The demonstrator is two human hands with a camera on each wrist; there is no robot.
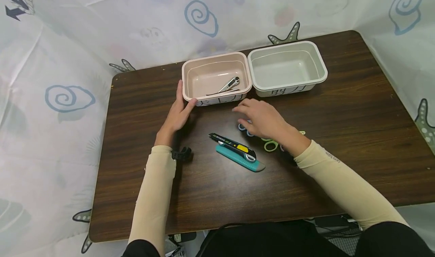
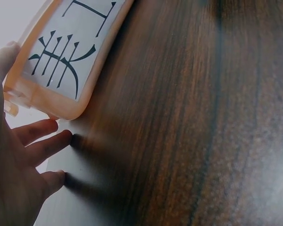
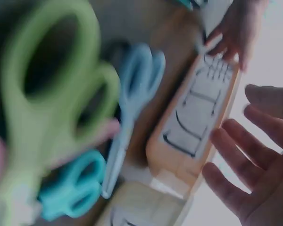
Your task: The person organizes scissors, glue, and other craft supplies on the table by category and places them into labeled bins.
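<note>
My left hand point(image 1: 176, 113) rests at the left front corner of a pink box point(image 1: 217, 56), fingers extended along its side and thumb at the front rim. Inside the box lie a silver-and-black utility knife point(image 1: 229, 84) and a slim dark item. Empty and with fingers spread, my right hand point(image 1: 265, 119) hovers just in front of the box. Below it are blue scissors point(image 3: 127, 103), green scissors point(image 3: 26, 127) and teal scissors point(image 3: 61, 197), partly hidden by the hand in the head view. Nearby lie a black-and-yellow utility knife point(image 1: 234, 145) and a teal utility knife point(image 1: 238, 159).
A pale grey-white box point(image 1: 289, 90) stands against the pink box's right side. Both boxes carry black writing on their fronts and sit at the back of the dark wooden table point(image 1: 136, 196). A patterned cloth point(image 1: 153, 26) hangs behind and around it.
</note>
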